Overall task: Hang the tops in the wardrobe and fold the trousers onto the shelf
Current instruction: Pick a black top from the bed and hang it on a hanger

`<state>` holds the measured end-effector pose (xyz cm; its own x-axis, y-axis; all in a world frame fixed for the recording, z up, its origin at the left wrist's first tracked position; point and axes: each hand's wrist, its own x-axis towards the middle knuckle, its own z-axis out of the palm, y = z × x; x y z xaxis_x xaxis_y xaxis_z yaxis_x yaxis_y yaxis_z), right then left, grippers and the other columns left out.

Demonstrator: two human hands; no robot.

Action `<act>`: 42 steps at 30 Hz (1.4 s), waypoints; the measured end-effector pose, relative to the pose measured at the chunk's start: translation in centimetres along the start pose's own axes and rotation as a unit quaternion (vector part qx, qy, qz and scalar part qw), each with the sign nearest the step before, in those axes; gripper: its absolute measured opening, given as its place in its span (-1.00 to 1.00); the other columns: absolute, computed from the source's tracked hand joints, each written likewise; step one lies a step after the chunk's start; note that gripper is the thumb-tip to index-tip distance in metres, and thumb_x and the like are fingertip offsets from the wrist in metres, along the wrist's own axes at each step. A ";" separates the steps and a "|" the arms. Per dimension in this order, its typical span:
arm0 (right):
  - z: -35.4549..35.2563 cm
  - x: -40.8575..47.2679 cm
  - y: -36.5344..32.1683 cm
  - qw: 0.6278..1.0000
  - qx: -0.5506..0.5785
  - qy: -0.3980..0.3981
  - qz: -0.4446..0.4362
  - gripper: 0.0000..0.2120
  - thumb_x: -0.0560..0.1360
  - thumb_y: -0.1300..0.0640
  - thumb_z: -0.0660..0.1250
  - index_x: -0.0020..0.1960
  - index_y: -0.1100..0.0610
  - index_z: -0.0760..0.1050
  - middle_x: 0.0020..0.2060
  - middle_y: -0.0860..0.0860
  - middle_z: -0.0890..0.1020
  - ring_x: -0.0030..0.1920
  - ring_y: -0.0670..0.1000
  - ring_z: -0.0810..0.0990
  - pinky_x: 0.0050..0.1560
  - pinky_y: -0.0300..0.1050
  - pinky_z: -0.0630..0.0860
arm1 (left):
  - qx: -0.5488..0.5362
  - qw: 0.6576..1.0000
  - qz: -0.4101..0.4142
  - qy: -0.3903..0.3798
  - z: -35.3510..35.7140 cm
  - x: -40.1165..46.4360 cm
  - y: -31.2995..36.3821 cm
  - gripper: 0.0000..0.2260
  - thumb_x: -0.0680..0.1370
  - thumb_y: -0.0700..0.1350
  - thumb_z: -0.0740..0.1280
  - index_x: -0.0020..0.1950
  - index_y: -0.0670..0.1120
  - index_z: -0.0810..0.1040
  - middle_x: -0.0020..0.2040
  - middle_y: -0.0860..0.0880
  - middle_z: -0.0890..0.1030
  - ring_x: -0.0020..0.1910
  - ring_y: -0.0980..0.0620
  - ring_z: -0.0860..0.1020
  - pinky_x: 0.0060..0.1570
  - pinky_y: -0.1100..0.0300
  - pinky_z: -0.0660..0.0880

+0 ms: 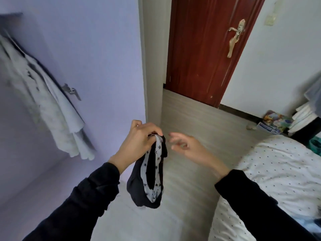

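My left hand grips the top edge of a small black garment with a white star-printed lining, which hangs over the floor. My right hand, fingers loosely spread, holds nothing, just beside the garment. White tops hang at left against the lilac wardrobe door. The spotted bed lies at right.

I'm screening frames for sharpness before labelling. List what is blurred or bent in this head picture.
Head view: the right hand is smeared by motion, fingers ghosted; the white garments hanging at left are streaked soft; the left hand and the dark star-trimmed garment it grips are fairly sharp; the wide lens tilts the red door and the wall edges; light is soft and even, without glare.
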<state>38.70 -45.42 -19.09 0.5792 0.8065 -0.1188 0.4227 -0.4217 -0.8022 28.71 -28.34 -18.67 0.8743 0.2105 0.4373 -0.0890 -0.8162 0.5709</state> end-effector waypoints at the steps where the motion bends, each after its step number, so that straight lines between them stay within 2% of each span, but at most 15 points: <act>1: 0.4 0.8 -0.9 1.000 -0.005 0.002 -0.012 -0.51 0.55 0.16 0.30 0.44 0.00 0.28 0.21 -0.12 0.48 0.02 -0.21 0.49 -0.01 -0.39 0.36 | -0.003 1.000 -0.029 0.010 -1.0 -0.5 -0.7 -0.79 0.49 -0.33 0.26 -0.15 -0.04 0.58 -0.20 0.31 0.50 -0.06 0.41 0.24 -0.03 0.41 0.20; 3: 2.0 2.7 -3.4 0.998 -0.023 -0.016 -0.055 -0.46 0.54 0.15 0.31 0.47 -0.02 0.23 0.27 -0.15 0.44 -0.01 -0.27 0.48 -0.10 -0.40 0.35 | -0.003 0.997 -0.052 0.049 -3.5 -1.7 -2.1 -0.78 0.48 -0.26 0.28 -0.16 0.08 0.55 -0.22 0.29 0.49 -0.06 0.33 0.25 -0.01 0.43 0.19; 5: 4.2 4.6 -6.5 0.992 -0.039 -0.044 -0.113 -0.56 0.53 0.19 0.33 0.39 0.05 0.38 0.19 -0.17 0.50 -0.10 -0.35 0.48 -0.09 -0.40 0.34 | 0.010 0.995 -0.044 0.087 -6.4 -2.9 -2.9 -0.81 0.44 -0.17 0.28 -0.19 0.15 0.51 -0.23 0.27 0.49 -0.09 0.36 0.31 0.00 0.43 0.16; 8: 6.9 7.1 -9.3 0.980 -0.100 -0.045 -0.168 -0.81 0.51 0.22 0.33 0.11 0.14 0.60 -0.08 -0.20 0.54 0.03 -0.09 0.47 0.07 -0.20 0.34 | 0.012 0.991 -0.090 0.094 -9.6 -4.6 -3.9 -0.74 0.43 -0.28 0.33 -0.23 0.11 0.52 -0.23 0.20 0.51 -0.12 0.30 0.39 0.00 0.30 0.20; 11: 9.7 9.6 -12.7 0.969 -0.122 -0.048 -0.211 -0.90 0.50 0.19 0.34 -0.04 0.15 0.62 -0.19 -0.17 0.54 -0.14 -0.24 0.43 -0.07 -0.45 0.29 | 0.027 0.976 -0.166 0.138 -13.1 -7.3 -5.9 -0.62 0.45 -0.32 0.37 -0.24 0.21 0.45 -0.20 0.12 0.56 -0.12 0.03 0.43 -0.01 0.46 0.18; 14: 11.8 11.5 -16.0 0.968 -0.082 -0.062 -0.228 -0.93 0.52 0.18 0.33 -0.06 0.11 0.60 -0.21 -0.14 0.58 -0.16 -0.22 0.51 -0.12 -0.56 0.29 | 0.004 0.958 -0.204 0.200 -15.8 -9.9 -8.0 -0.68 0.46 -0.31 0.41 -0.23 0.13 0.49 -0.17 0.07 0.58 -0.12 0.15 0.50 0.04 0.56 0.18; 19: 15.2 14.6 -19.5 0.959 -0.049 -0.094 -0.262 -0.90 0.51 0.21 0.31 -0.08 0.05 0.58 -0.16 -0.10 0.63 -0.10 -0.13 0.57 -0.06 -0.47 0.38 | -0.002 0.948 -0.252 0.196 -18.0 -12.3 -11.6 -0.74 0.51 -0.21 0.38 -0.05 0.18 0.50 -0.02 0.22 0.59 -0.05 0.26 0.55 0.27 -0.03 0.33; 21: 16.5 16.1 -21.0 0.955 -0.034 -0.106 -0.276 -0.87 0.51 0.24 0.32 -0.11 0.02 0.57 -0.18 -0.10 0.63 -0.10 -0.11 0.59 -0.05 -0.41 0.39 | 0.008 0.942 -0.285 0.177 -19.1 -12.7 -13.3 -0.71 0.51 -0.19 0.37 -0.03 0.24 0.50 0.02 0.30 0.58 -0.03 0.27 0.56 0.32 -0.12 0.28; 24: 18.0 18.5 -23.1 0.947 -0.013 -0.136 -0.290 -0.84 0.51 0.26 0.31 -0.14 0.01 0.55 -0.21 -0.10 0.62 -0.08 -0.08 0.60 -0.06 -0.41 0.40 | 0.013 0.923 -0.336 0.187 -20.6 -12.8 -15.6 -0.82 0.52 -0.19 0.36 -0.02 0.11 0.59 -0.09 0.10 0.66 -0.05 0.20 0.57 0.27 0.08 0.36; 27: 19.1 21.3 -24.1 0.944 -0.054 -0.126 -0.301 -0.89 0.51 0.22 0.31 -0.07 0.08 0.61 -0.22 -0.14 0.60 -0.10 -0.11 0.58 0.04 -0.25 0.44 | 0.016 0.897 -0.374 0.233 -22.8 -12.6 -16.6 -0.87 0.54 -0.20 0.34 -0.10 0.04 0.58 -0.17 0.03 0.65 -0.17 0.21 0.56 -0.05 0.40 0.41; 30: 20.2 23.8 -25.4 0.937 -0.093 -0.152 -0.301 -0.88 0.53 0.10 0.31 0.02 0.05 0.60 -0.13 -0.19 0.60 -0.03 -0.15 0.56 0.23 -0.03 0.42 | 0.019 0.887 -0.382 0.257 -26.2 -12.2 -17.3 -0.86 0.54 -0.21 0.34 -0.15 0.02 0.59 -0.22 0.10 0.63 -0.25 0.26 0.52 -0.16 0.49 0.38; 33: 22.0 24.5 -27.6 0.906 -0.145 -0.235 -0.320 -0.68 0.47 -0.16 0.32 0.16 -0.05 0.51 0.00 -0.21 0.59 0.07 -0.17 0.54 0.18 -0.16 0.38 | 0.059 0.889 -0.389 0.236 -28.7 -11.6 -17.9 -0.86 0.51 -0.24 0.34 -0.16 -0.02 0.62 -0.27 0.16 0.60 -0.29 0.32 0.51 -0.19 0.52 0.37; 36: 25.1 24.3 -28.7 0.868 -0.258 -0.177 -0.385 -0.57 0.38 -0.33 0.30 0.04 -0.03 0.50 -0.08 -0.15 0.64 -0.05 -0.10 0.60 0.14 -0.08 0.39 | 0.075 0.883 -0.393 0.247 -29.8 -11.2 -18.1 -0.79 0.49 -0.22 0.34 -0.24 0.07 0.59 -0.28 0.14 0.62 -0.29 0.29 0.53 -0.21 0.49 0.39; 40: 28.1 25.4 -30.4 0.879 -0.207 -0.117 -0.414 -0.74 0.51 -0.10 0.30 -0.23 0.03 0.38 -0.39 -0.03 0.53 -0.31 0.06 0.52 -0.15 -0.12 0.32 | 0.086 0.867 -0.402 0.283 -31.3 -12.2 -18.8 -0.82 0.49 -0.17 0.38 -0.24 0.09 0.57 -0.28 0.10 0.63 -0.29 0.25 0.54 -0.20 0.43 0.43; 42: 29.0 26.2 -32.0 0.890 -0.165 -0.142 -0.400 -0.86 0.53 0.03 0.29 -0.16 0.05 0.54 -0.35 0.00 0.59 -0.28 0.05 0.54 -0.17 -0.11 0.38 | 0.094 0.859 -0.420 0.277 -32.3 -13.3 -19.9 -0.91 0.48 -0.15 0.41 -0.20 0.01 0.58 -0.28 0.10 0.59 -0.30 0.27 0.51 -0.21 0.46 0.39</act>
<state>20.15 1.24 -13.54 -0.1788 0.9561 0.2321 0.8295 0.2733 -0.4870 3.41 2.43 -13.42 0.2266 0.9488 0.2201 0.5867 -0.3134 0.7467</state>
